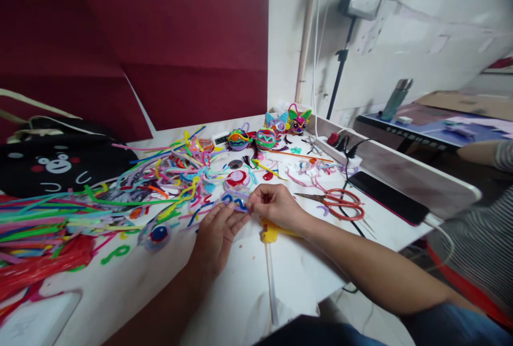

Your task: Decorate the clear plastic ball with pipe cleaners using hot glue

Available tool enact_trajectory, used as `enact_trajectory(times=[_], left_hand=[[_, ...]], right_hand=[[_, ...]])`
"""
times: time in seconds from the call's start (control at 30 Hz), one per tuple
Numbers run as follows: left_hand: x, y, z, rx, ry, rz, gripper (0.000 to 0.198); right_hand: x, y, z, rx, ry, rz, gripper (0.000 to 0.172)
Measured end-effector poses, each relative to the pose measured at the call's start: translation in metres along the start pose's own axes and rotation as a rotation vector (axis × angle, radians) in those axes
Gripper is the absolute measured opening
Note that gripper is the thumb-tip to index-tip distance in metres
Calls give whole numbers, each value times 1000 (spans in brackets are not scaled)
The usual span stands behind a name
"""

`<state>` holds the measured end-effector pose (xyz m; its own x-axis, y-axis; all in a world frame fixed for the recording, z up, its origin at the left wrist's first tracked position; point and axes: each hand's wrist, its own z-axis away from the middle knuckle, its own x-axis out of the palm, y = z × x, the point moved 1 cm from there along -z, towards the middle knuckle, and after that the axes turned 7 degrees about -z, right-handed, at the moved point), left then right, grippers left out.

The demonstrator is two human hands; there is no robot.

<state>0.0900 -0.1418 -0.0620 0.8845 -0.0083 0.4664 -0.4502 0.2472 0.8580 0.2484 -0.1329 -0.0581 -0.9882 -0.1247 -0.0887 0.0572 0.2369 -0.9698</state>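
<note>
Between my hands is a clear rounded plastic piece (236,200) with a wavy blue pipe cleaner and lavender trim on it. My left hand (216,231) grips its near left side, thumb and fingers pressed together. My right hand (276,206) pinches the right edge; its fingertips partly hide what they hold. Under my right wrist lies a yellow glue gun (270,232), partly covered, with a pale glue stick (272,287) pointing toward me. Just beyond my hands sits a round red-and-pink piece (236,178). Short blue pipe cleaner bits (199,212) lie left of the held piece.
Pipe cleaners (172,175) heap across the left, beside a black bag (60,164). Decorated balls (266,139) stand at the back. Orange-handled scissors (343,204), a phone (387,196) and a power strip (340,152) lie right. A person's striped clothing (476,244) shows at far right.
</note>
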Motion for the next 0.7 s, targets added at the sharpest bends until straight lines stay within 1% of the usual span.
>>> enact_trajectory(times=[0.27,0.47,0.6,0.7], left_hand=[[3,4,0,-18,25,30,8],[3,2,0,-42,41,73,10],[4,3,1,-58,24,90,9],[5,5,2,-63,16,111,9]], right_hand=[[-1,1,-4,99,19,-182,27],[-5,5,-5,39,102,-78,39],[-6,6,-5,99,116,-97,51],[-5,4,-5,139,88,-155,56]])
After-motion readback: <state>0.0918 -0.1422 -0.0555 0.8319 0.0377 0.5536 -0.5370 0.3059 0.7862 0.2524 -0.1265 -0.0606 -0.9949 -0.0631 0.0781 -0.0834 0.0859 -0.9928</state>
